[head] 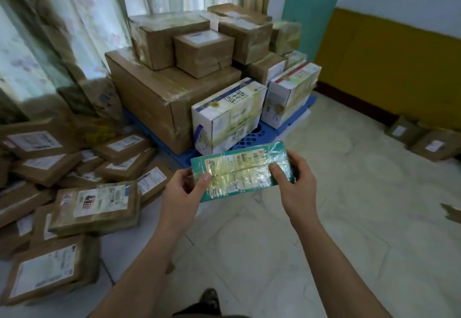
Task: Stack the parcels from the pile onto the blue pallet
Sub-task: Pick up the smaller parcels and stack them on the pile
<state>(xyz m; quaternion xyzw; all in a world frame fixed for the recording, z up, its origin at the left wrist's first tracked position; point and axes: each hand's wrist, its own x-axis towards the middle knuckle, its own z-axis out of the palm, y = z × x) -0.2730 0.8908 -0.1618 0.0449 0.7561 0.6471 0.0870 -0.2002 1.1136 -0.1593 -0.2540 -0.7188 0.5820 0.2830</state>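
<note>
A flat teal parcel [240, 170], wrapped in clear tape, hangs in the air just in front of the blue pallet [257, 136]. My left hand [183, 189] grips its left end and my right hand [293, 182] grips its right end, thumbs on top. The pallet carries a big brown box [154, 98], smaller brown boxes [203, 53] on top of it, and two white cartons [229, 113] at its front. The pile of brown parcels [74, 180] lies on the floor at the left.
Curtains [62, 30] hang behind the pile and the pallet. A yellow-and-white wall [386, 68] runs along the right, with two brown parcels [421, 138] on the floor against it. Pale tiled floor [349, 192] stretches to the right of my arms.
</note>
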